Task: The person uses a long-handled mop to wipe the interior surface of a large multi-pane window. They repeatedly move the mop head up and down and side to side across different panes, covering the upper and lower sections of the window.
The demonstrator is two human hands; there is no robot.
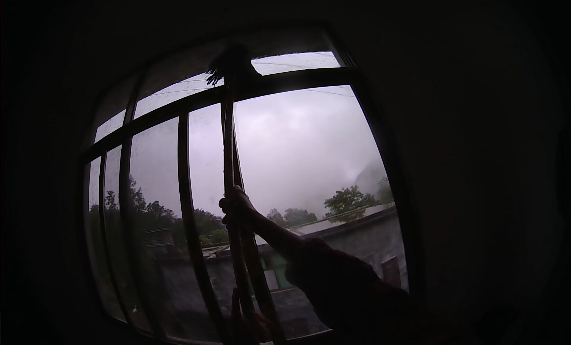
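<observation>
A long-handled mop [234, 61] stands nearly upright in front of the window, its dark head with loose strands against the upper panes. My right hand [237, 204] is wrapped around the mop's handle [229, 148] about midway up, the dark-sleeved arm reaching in from the lower right. Lower down, in deep shadow, my left hand [261, 325] is around the same handle near the bottom edge of the view; its fingers are hard to make out. The handle's lower end is hidden.
The window frame [294, 79] has a crossbar and several uprights, one upright [189, 206] left of the handle. Dark wall [468, 166] surrounds it. Through the glass appear a grey building [357, 242], trees [345, 202] and overhead wires.
</observation>
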